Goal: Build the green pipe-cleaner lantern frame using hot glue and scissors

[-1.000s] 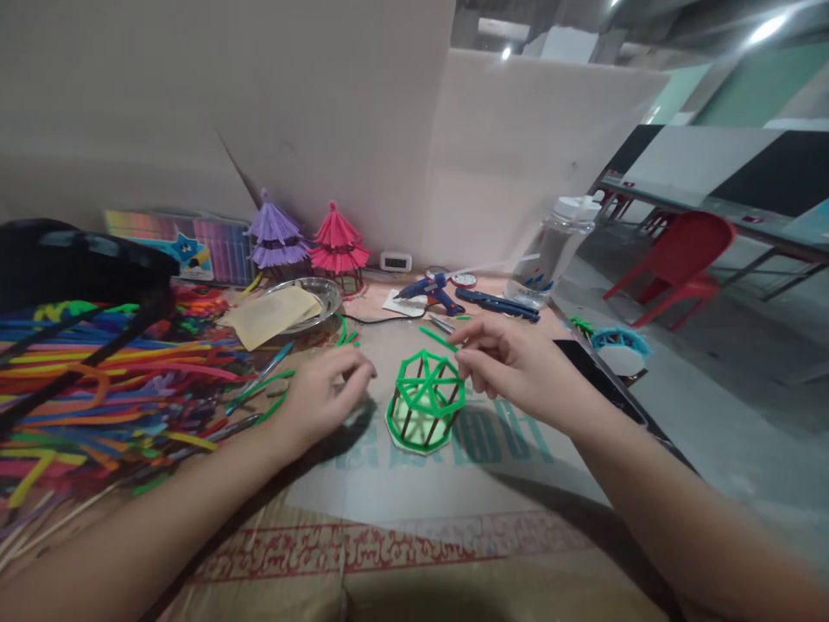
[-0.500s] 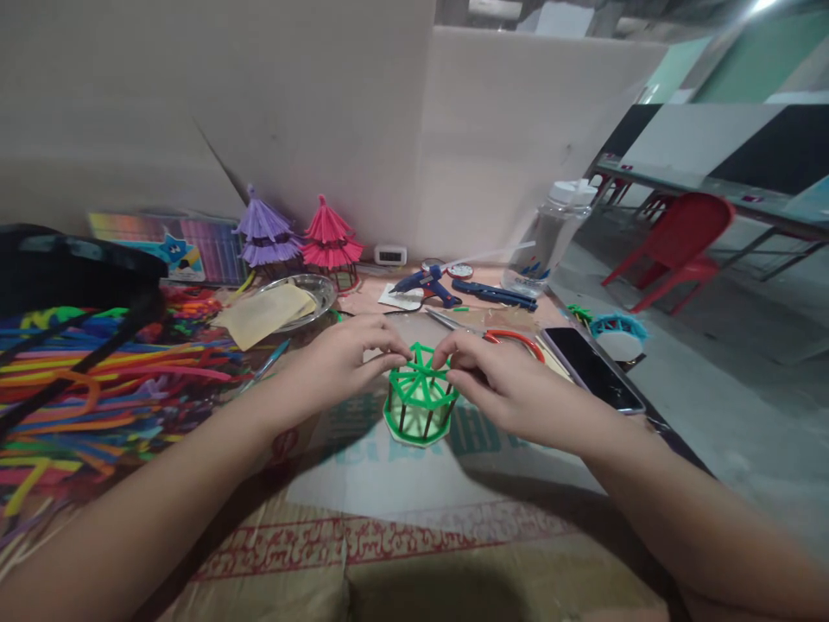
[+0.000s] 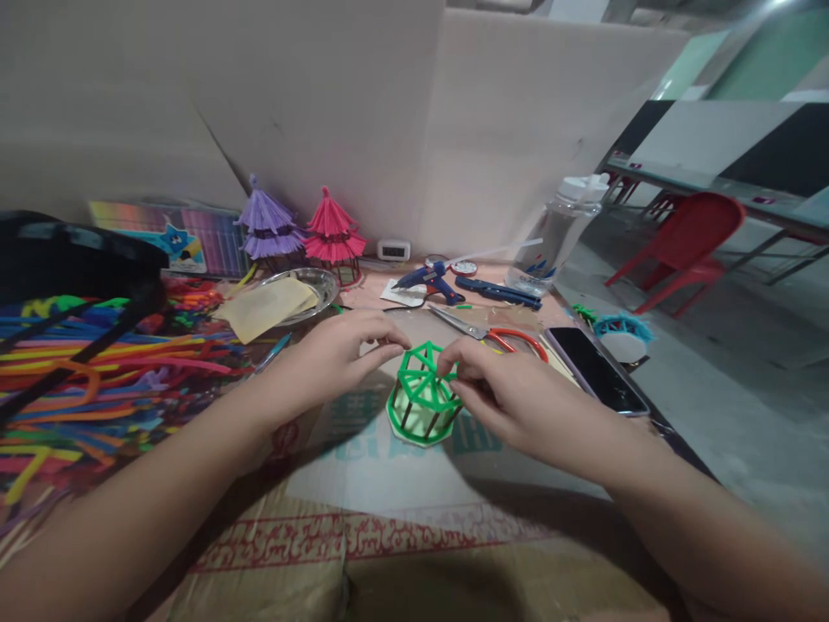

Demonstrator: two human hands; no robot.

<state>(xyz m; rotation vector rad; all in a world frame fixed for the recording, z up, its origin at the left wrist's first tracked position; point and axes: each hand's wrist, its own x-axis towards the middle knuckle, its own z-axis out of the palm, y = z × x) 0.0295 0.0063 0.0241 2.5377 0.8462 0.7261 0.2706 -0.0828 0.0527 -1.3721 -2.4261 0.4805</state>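
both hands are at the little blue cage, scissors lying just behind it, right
No: the head view shows the cage is green, not blue. The left hand and right hand are at it, scissors just behind.

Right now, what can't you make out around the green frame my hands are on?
All in the head view:
- Whether the left hand and right hand pinch the green frame or only touch it: their fingers cover the contact.
- White clock display: too small to read.
- Pipe cleaner pile: cut off by the left edge.
- Green lettering on the cardboard: partly hidden under frame and hands.
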